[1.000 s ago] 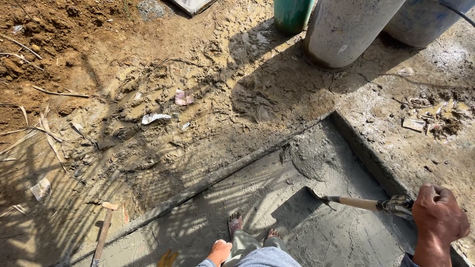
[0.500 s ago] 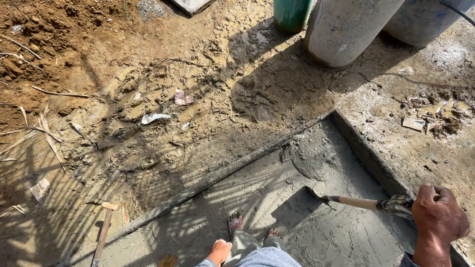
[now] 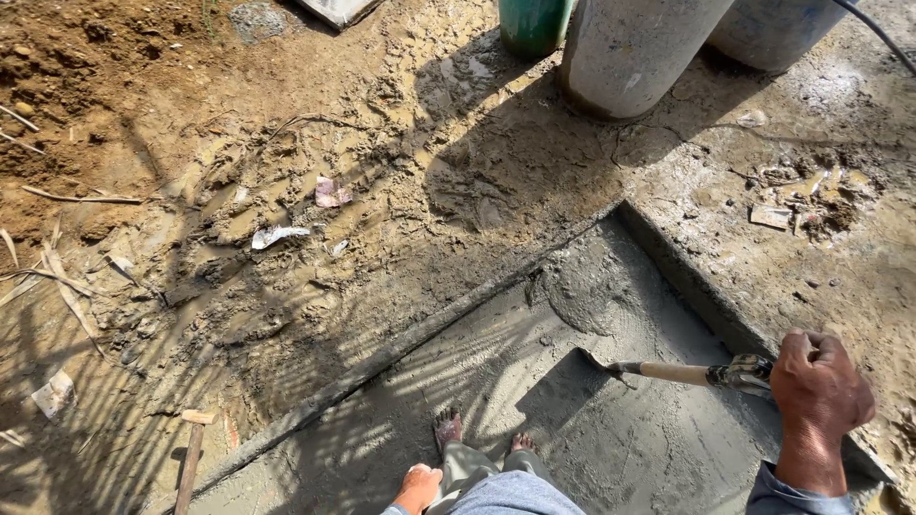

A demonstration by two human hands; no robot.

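A: Head view, nearest first: the left hand (image 3: 418, 486) rests on the knee of the grey trousers, fingers loosely curled, holding nothing. Bare feet (image 3: 448, 429) stand in the wet cement (image 3: 477, 381)

B: And the right hand (image 3: 819, 386)?

A: Fingers wrapped tight into a fist around the end of the trowel (image 3: 668, 370), low at the right edge of the slab

B: What could go wrong?

A: My guess: the toes are sunk in fresh mix, so a shift of weight would leave prints. The blade tip could also gouge the surface if it tilts down, and the low edge strip (image 3: 401, 348) could be knocked crooked

B: Which way does the trowel point?

A: Its long axis runs nearly level across the picture, wooden handle at the right in the fist, blade tip to the left toward the middle of the slab, just short of a lump of cement (image 3: 582, 296)

B: Farther out?

A: Muddy ground (image 3: 286, 219) with paper scraps, then a grey concrete pillar (image 3: 630, 48) beside a green bucket (image 3: 534, 24)
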